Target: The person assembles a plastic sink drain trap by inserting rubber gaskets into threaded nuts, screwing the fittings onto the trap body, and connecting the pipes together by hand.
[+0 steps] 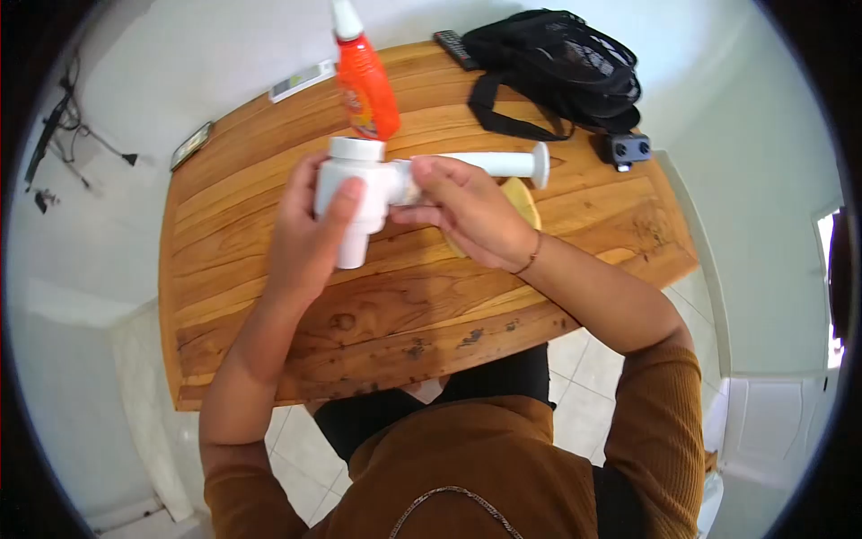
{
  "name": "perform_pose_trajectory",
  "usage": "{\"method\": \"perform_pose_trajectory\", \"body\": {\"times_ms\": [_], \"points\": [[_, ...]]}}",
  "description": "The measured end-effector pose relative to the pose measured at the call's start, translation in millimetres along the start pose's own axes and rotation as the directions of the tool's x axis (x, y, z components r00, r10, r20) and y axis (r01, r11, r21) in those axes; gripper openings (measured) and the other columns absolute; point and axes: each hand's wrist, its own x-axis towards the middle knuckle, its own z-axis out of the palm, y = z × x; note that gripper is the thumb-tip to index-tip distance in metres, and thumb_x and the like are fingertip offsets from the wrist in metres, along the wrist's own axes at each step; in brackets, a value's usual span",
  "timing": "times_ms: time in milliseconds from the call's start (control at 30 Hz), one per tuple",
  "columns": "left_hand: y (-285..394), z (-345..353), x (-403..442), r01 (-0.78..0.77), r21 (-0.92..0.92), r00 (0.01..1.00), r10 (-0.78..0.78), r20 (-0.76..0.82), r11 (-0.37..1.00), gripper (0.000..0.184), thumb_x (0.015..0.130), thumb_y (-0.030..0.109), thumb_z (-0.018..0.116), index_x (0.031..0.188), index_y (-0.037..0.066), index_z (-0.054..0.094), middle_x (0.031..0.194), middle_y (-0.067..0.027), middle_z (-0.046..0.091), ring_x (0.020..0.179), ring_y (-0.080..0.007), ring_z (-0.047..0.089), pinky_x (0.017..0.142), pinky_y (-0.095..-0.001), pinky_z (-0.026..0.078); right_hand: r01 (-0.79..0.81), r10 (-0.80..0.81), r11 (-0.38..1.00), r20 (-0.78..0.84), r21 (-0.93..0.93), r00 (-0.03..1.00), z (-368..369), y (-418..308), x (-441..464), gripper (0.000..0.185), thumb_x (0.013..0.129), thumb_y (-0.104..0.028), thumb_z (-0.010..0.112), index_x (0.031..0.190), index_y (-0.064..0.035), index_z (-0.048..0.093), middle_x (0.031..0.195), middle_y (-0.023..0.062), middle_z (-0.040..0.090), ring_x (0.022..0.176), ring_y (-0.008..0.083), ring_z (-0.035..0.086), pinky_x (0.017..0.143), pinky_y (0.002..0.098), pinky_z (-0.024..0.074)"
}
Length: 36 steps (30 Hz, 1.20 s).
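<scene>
Above the wooden table, my left hand (305, 225) is wrapped round the body of a white plastic sink trap (364, 202), thumb across its front. The trap is held upright, with a wide collar at the top and a narrower spout pointing down. At its side outlet, the fingers of my right hand (476, 207) are closed on the short side piece; part of that piece is hidden by the fingers. Just behind my right hand lies a white flanged pipe (503, 163). A yellow cloth or sponge (523, 199) shows partly beneath that hand.
An orange spray bottle (368, 90) stands behind the trap. Along the table's (242, 305) back edge are a phone (192, 146), a white device (302, 81), a remote (456, 50) and a black mesh bag (561, 67). A small black device (627, 149) sits at right.
</scene>
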Motion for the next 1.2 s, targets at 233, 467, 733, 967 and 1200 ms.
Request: {"method": "perform_pose_trajectory", "body": {"times_ms": [233, 467, 733, 967, 1200], "points": [[1, -2, 1, -0.028, -0.100, 0.989, 0.042, 0.143, 0.995, 0.052, 0.099, 0.031, 0.069, 0.137, 0.003, 0.049, 0.118, -0.0075, 0.063, 0.103, -0.0116, 0.060, 0.087, -0.0294, 0.052, -0.187, 0.189, 0.982, 0.090, -0.026, 0.978, 6, -18, -2, 0.056, 0.111, -0.050, 0.033, 0.110, -0.0004, 0.059, 0.089, 0.0131, 0.071, 0.070, 0.0176, 0.070, 0.063, 0.0252, 0.0549], [0, -1, 0, -0.036, -0.174, 0.984, 0.065, 0.166, 0.984, 0.051, 0.099, 0.031, 0.068, 0.137, 0.003, 0.049, 0.119, -0.0077, 0.063, 0.102, -0.0117, 0.062, 0.086, -0.0303, 0.053, -0.240, 0.298, 0.933, 0.204, -0.266, 0.932, -33, -18, 1, 0.059, 0.110, -0.054, 0.031, 0.106, -0.0019, 0.058, 0.070, 0.0046, 0.058, 0.052, 0.0136, 0.051, 0.051, 0.0238, 0.0420], [0, 1, 3, 0.128, -0.387, 0.985, -0.073, 0.154, 0.913, 0.050, 0.100, 0.031, 0.067, 0.136, 0.002, 0.048, 0.118, -0.0102, 0.064, 0.101, -0.0164, 0.066, 0.085, -0.0339, 0.056, 0.117, -0.177, 0.914, -0.122, -0.389, 0.977, 15, -11, 3, 0.057, 0.104, -0.059, 0.048, 0.090, -0.0041, 0.059, 0.065, 0.0034, 0.054, 0.048, 0.0116, 0.052, 0.043, 0.0249, 0.0391], [-1, 10, -4, -0.234, 0.081, 0.957, 0.215, 0.195, 0.969, 0.050, 0.101, 0.033, 0.065, 0.136, 0.002, 0.047, 0.116, -0.0120, 0.065, 0.097, -0.0183, 0.068, 0.085, -0.0337, 0.057, -0.241, 0.265, 0.932, 0.056, -0.271, 0.963, -30, -15, -2, 0.059, 0.109, -0.057, 0.036, 0.097, -0.0034, 0.058, 0.064, 0.0021, 0.051, 0.048, 0.0093, 0.047, 0.045, 0.0216, 0.0358], [-5, 0, 2, 0.198, -0.393, 0.969, -0.119, 0.216, 0.898, 0.054, 0.101, 0.039, 0.061, 0.136, 0.001, 0.047, 0.118, -0.0132, 0.065, 0.095, -0.0205, 0.070, 0.081, -0.0359, 0.057, 0.248, -0.241, 0.676, 0.110, -0.693, 0.964, 5, -15, -6, 0.051, 0.108, -0.051, 0.044, 0.120, -0.0027, 0.054, 0.083, 0.0035, 0.061, 0.057, 0.0091, 0.053, 0.050, 0.0221, 0.0402]]}}
